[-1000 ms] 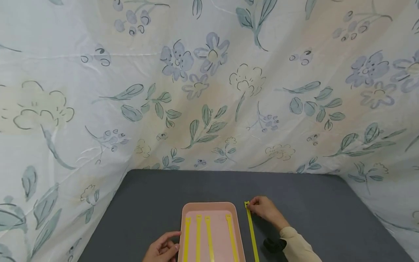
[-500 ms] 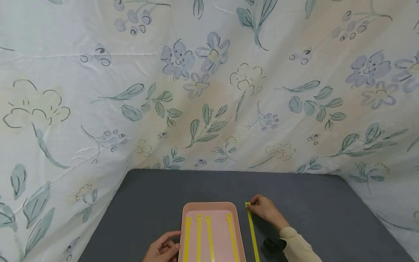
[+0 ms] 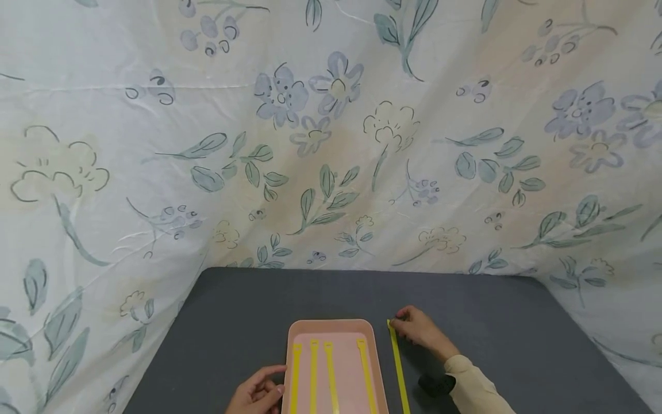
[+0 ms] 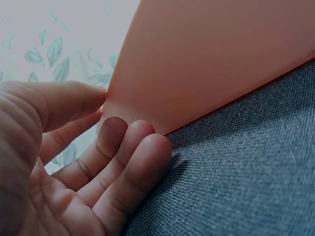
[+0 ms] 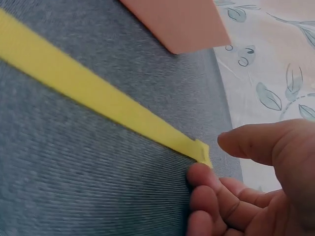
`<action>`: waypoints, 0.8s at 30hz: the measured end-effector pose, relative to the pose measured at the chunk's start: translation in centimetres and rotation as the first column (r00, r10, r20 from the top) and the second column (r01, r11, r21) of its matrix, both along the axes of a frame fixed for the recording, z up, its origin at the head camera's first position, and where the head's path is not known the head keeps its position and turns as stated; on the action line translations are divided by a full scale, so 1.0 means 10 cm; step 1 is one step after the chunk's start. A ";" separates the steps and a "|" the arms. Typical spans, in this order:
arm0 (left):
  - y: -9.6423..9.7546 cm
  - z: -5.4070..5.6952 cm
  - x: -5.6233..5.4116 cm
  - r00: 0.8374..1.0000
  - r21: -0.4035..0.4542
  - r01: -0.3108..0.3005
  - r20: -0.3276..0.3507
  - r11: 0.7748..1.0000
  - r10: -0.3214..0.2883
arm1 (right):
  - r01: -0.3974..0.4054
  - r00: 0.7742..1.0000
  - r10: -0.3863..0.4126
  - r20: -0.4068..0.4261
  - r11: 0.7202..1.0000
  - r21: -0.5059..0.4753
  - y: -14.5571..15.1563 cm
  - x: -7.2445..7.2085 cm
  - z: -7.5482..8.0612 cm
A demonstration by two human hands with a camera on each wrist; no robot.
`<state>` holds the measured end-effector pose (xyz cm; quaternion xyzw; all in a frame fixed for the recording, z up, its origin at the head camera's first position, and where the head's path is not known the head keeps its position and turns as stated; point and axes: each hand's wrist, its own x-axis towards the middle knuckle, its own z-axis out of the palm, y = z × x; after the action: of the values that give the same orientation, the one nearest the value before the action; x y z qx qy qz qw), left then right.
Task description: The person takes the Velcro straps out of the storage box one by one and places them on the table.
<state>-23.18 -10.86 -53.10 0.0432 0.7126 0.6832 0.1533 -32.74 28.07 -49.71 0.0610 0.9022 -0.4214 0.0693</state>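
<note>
A yellow hook-and-loop cable tie (image 3: 398,368) lies lengthwise on the dark table, just right of a pink tray (image 3: 341,328). My right hand (image 3: 421,333) is at its far, slotted end. The right wrist view shows an index fingertip against the tie's end (image 5: 202,152), which is tipped up, while the thumb (image 5: 241,141) stands a little apart from it. At the tray's left side, my left hand (image 3: 256,394) touches the outer wall and rim. Its thumb tip (image 4: 96,97) meets the rim, and bent fingertips rest by the wall in the left wrist view.
Several more yellow cable ties lie lengthwise in the tray, including a tie (image 3: 314,374) near the middle and another tie (image 3: 366,374) at the right. Floral fabric (image 3: 331,144) hangs behind the table (image 3: 233,299) and along both sides. A black band (image 3: 436,385) is at the right wrist.
The far end of the loose cable tie has turned, so its slotted head now looks narrower. My right hand has shifted very slightly; the left hand and tray stay put.
</note>
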 end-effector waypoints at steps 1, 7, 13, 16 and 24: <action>0.01 0.00 0.00 1.000 0.004 -0.002 0.003 1.000 0.002 | -0.009 1.000 0.009 0.003 1.000 -0.019 0.01 -0.01 0.01; 0.03 0.02 0.00 1.000 0.002 0.000 0.008 1.000 0.000 | -0.028 0.999 0.029 0.014 0.999 -0.040 0.03 -0.04 0.15; 0.03 -0.01 -0.02 1.000 0.016 0.008 0.007 1.000 -0.008 | -0.085 0.996 0.084 -0.033 0.996 -0.022 -0.05 -0.10 0.43; 0.03 -0.03 -0.03 1.000 0.014 0.011 0.005 1.000 -0.011 | -0.110 0.992 0.109 -0.057 0.994 -0.015 -0.10 -0.12 0.59; 0.05 -0.03 -0.03 1.000 0.016 0.006 0.007 1.000 -0.006 | -0.190 0.977 0.183 -0.105 0.980 -0.059 -0.24 -0.15 0.97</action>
<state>-23.50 -10.36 -53.39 0.0441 0.7065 0.6886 0.1577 -34.22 25.72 -39.97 -0.0474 0.8913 -0.4460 0.0658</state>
